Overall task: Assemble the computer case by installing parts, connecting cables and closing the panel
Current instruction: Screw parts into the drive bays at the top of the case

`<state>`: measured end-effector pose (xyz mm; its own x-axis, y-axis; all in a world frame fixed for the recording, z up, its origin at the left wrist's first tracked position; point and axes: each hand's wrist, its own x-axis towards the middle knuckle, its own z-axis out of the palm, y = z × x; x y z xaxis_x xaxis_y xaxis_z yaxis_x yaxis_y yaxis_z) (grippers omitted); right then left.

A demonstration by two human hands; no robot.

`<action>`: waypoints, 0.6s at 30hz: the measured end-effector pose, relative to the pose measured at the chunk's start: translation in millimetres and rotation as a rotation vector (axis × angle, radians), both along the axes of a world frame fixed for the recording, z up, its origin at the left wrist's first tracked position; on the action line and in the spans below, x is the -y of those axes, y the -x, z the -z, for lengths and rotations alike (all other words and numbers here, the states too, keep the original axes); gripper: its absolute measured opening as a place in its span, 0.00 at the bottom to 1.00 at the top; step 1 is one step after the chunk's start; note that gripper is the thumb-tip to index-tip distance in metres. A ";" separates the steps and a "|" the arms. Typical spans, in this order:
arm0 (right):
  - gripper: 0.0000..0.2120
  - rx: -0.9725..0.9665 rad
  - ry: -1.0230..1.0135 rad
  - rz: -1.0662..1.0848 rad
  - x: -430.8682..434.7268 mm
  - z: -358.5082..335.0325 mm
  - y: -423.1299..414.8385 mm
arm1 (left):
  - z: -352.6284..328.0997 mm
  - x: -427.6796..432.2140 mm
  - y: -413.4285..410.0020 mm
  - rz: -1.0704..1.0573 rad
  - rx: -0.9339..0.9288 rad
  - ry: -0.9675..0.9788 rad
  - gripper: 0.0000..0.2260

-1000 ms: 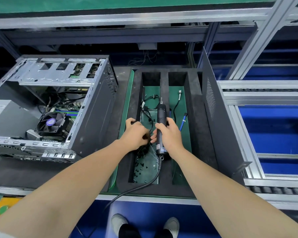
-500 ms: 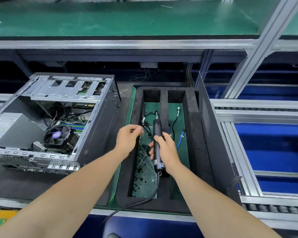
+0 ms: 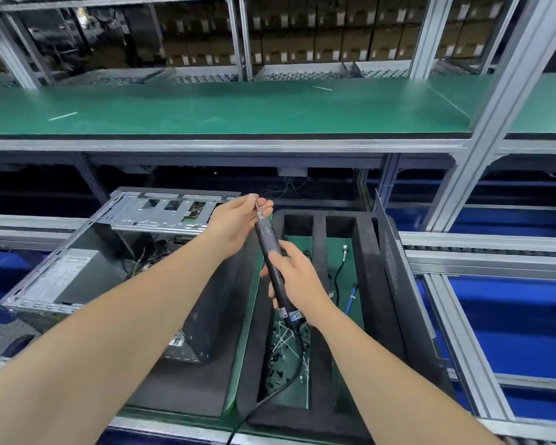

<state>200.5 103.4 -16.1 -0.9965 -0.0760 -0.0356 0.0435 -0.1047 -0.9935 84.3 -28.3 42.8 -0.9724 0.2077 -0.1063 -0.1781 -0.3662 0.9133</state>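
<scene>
My right hand [image 3: 294, 279] grips the black electric screwdriver [image 3: 268, 248] around its middle and holds it raised, tip pointing up and away. My left hand [image 3: 238, 220] pinches at the metal bit; whatever small part is between the fingers is too small to make out. The open computer case [image 3: 122, 252] lies on its side at the left, with its drive cage and wiring visible and partly hidden by my left arm. The dark side panel [image 3: 398, 284] stands upright at the right of the black foam tray [image 3: 318, 226].
Loose black screws [image 3: 278, 358] and white ties lie in the tray's left slot. Black and blue cables [image 3: 342, 277] lie in its right slot. The screwdriver's cord [image 3: 270, 396] runs down over the front edge. A green shelf [image 3: 238, 110] overhangs behind.
Both hands rose out of the tray. The screwdriver was lifted and tilted upward, and my left hand moved to its tip. The camera tilted up toward the shelf.
</scene>
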 end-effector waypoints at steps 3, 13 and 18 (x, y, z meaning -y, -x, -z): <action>0.12 -0.039 -0.019 -0.024 4.7 -14.8 1.1 | -21.5 18.4 -2.6 0.065 -0.089 0.060 0.07; 0.11 -0.121 -0.064 -0.098 32.6 -58.1 5.2 | -62.1 72.4 7.6 0.146 -0.172 0.058 0.07; 0.16 -0.074 -0.077 -0.117 58.0 -70.1 12.8 | -74.6 113.4 15.2 0.165 -0.326 0.317 0.06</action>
<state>187.7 45.4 54.0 -0.9811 -0.1914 0.0276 -0.0228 -0.0271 -0.9994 69.1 -141.7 117.4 -0.9224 0.3685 0.1155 0.1038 -0.0514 0.9933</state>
